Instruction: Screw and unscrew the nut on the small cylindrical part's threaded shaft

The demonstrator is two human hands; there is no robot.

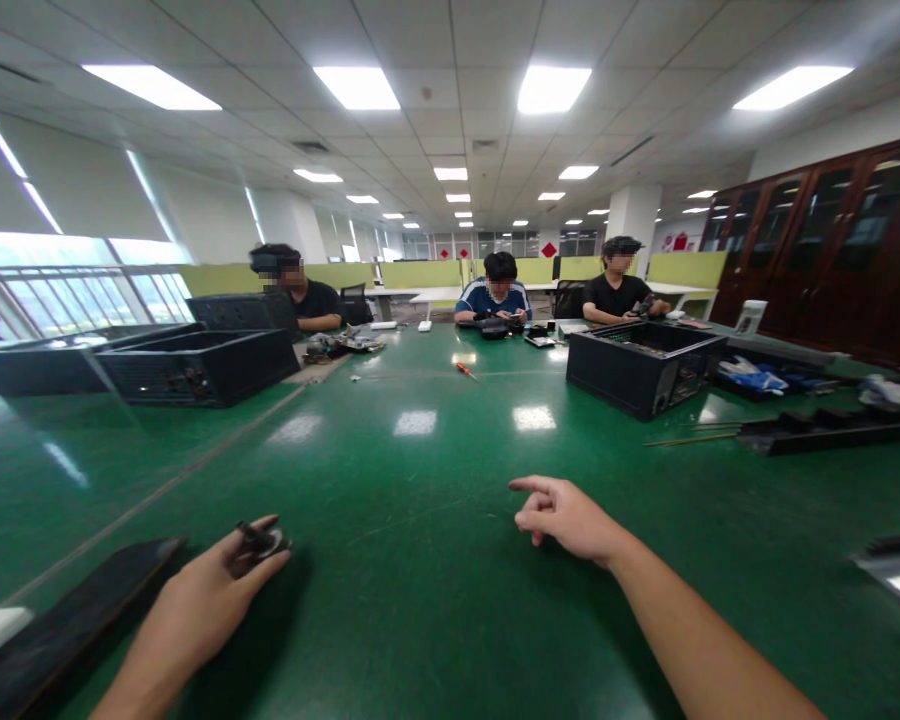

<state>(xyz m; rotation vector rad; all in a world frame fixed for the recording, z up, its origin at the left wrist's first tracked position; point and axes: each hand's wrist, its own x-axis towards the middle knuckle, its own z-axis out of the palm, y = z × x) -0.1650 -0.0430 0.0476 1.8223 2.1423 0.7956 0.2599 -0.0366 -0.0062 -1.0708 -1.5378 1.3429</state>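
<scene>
My left hand (208, 590), low on the left, is closed around a small dark round part (268, 542) with a short black stub and a pale ring. Thumb and fingers grip it from both sides just above the green table (390, 600). Next to that wrist lies a long flat black panel (82, 625). On the right, my right hand (566, 517) hovers over the tabletop with nothing in it. Its index finger points left, the thumb is apart from it, and the other fingers curl loosely.
Black computer cases stand at left (195, 365) and right (641, 370). An orange screwdriver (466, 371) lies mid-table. A long black metal piece (832, 432) and thin rods (690, 438) lie at right. Several people sit across the table, beside loose parts (345, 344).
</scene>
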